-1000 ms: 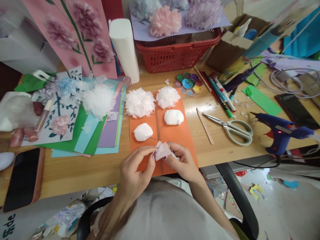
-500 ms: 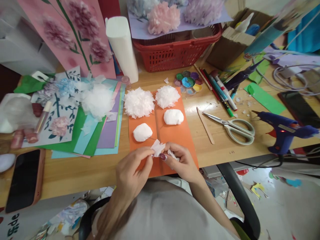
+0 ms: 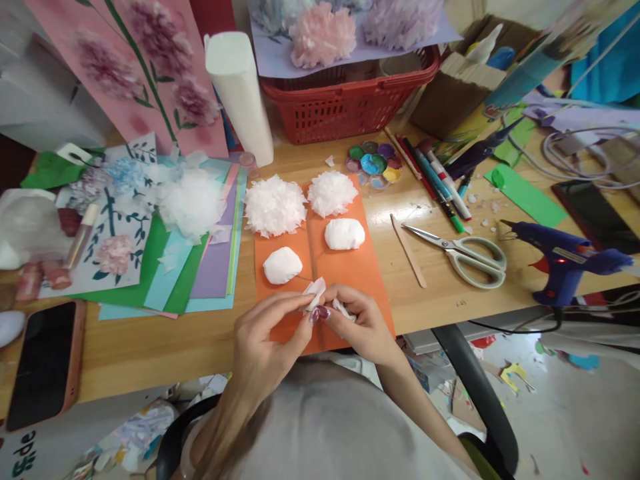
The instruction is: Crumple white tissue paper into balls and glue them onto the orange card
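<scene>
My left hand point(image 3: 267, 333) pinches a small piece of white tissue paper point(image 3: 315, 291), which is folded upward between the fingertips. Meeting it at the same piece is my right hand point(image 3: 357, 323), thumb and forefinger closed on the paper's lower edge. More crumpled white tissue point(image 3: 344, 309) sits tucked in the right palm. Beneath both hands lies an orange sheet point(image 3: 350, 280). On it are a smooth white wad point(image 3: 283, 265), a second white wad point(image 3: 345, 234), a ruffled white tissue flower point(image 3: 275, 205) and a smaller ruffled flower point(image 3: 332, 194).
Scissors point(image 3: 463, 252), a wooden stick point(image 3: 409, 253) and a blue glue gun point(image 3: 560, 253) lie to the right. Left are coloured paper sheets point(image 3: 213, 270), a tissue heap point(image 3: 193, 200) and a phone point(image 3: 46, 363). A red basket point(image 3: 345, 107) and paint palette point(image 3: 375, 163) stand behind.
My fingertips have come together, and the tissue piece, spread flatter before, is now folded narrower. The whole view has shifted slightly.
</scene>
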Demonstrator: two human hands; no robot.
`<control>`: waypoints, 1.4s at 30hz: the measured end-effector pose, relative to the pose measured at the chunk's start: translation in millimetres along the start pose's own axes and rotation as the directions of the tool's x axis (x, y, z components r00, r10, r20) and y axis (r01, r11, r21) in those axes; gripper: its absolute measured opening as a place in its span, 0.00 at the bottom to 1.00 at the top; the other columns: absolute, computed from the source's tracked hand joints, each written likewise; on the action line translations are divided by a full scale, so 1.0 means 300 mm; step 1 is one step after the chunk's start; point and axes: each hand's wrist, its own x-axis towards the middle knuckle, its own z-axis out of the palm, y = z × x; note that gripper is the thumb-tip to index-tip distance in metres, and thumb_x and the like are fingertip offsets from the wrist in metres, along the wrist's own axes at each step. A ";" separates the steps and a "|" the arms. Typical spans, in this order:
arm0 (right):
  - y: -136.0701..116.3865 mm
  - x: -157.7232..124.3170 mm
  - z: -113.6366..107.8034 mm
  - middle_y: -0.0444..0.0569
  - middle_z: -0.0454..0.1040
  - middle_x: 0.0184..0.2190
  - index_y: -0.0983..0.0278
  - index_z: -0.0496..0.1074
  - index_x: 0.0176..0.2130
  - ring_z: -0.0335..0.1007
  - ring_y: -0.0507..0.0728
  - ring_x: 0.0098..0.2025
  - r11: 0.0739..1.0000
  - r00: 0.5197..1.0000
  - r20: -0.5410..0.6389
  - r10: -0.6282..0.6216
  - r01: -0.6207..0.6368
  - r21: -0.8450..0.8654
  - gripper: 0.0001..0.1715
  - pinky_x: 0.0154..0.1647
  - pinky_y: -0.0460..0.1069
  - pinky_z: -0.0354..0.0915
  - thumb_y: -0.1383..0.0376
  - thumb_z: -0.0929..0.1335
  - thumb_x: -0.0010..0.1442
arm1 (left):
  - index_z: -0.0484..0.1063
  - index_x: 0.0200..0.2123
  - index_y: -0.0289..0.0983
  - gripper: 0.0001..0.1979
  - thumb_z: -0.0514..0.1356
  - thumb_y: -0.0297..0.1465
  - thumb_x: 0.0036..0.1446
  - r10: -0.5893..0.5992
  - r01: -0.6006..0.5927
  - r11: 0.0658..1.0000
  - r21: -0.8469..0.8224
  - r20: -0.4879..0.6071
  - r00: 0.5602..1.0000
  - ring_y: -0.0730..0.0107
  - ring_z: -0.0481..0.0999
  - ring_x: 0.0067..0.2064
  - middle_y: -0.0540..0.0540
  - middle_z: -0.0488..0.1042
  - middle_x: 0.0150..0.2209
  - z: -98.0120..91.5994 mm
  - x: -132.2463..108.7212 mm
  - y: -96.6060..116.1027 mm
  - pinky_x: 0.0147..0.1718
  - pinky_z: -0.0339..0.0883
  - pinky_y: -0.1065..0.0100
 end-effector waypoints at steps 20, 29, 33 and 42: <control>0.024 -0.007 -0.011 0.37 0.57 0.20 0.63 0.72 0.32 0.47 0.48 0.20 0.986 0.996 -0.054 0.072 -0.080 -0.150 0.16 0.21 0.46 0.45 0.54 0.68 0.64 | 0.79 0.35 0.36 0.17 0.67 0.44 0.51 -0.496 0.438 0.867 -0.237 -0.316 0.809 0.61 0.83 0.34 0.44 0.83 0.32 -0.182 0.060 -0.163 0.37 0.79 0.64; -0.163 0.164 0.117 0.39 0.61 0.21 0.63 0.72 0.29 0.52 0.49 0.23 0.883 0.990 0.075 0.122 -0.074 -0.463 0.07 0.23 0.46 0.50 0.65 0.68 0.59 | 0.77 0.33 0.37 0.12 0.64 0.40 0.52 -0.385 0.369 0.923 -0.110 -0.274 0.881 0.60 0.82 0.30 0.44 0.82 0.30 -0.370 0.210 -0.225 0.34 0.77 0.63; -0.215 0.424 0.266 0.39 0.66 0.19 0.66 0.74 0.23 0.62 0.49 0.26 0.800 0.973 0.168 0.156 -0.025 -0.600 0.10 0.28 0.45 0.56 0.75 0.70 0.54 | 0.77 0.32 0.38 0.08 0.61 0.34 0.51 -0.308 0.324 0.946 0.003 -0.306 0.901 0.58 0.82 0.34 0.42 0.82 0.32 -0.412 0.298 -0.268 0.37 0.76 0.61; -0.190 0.739 0.335 0.47 0.74 0.37 0.67 0.71 0.47 0.71 0.51 0.30 0.859 0.975 0.028 0.219 -0.180 -0.479 0.16 0.30 0.47 0.70 0.57 0.65 0.70 | 0.80 0.39 0.36 0.15 0.54 0.24 0.53 -0.126 0.254 0.950 0.179 -0.527 0.841 0.45 0.69 0.59 0.33 0.74 0.50 -0.422 0.342 -0.272 0.62 0.55 0.44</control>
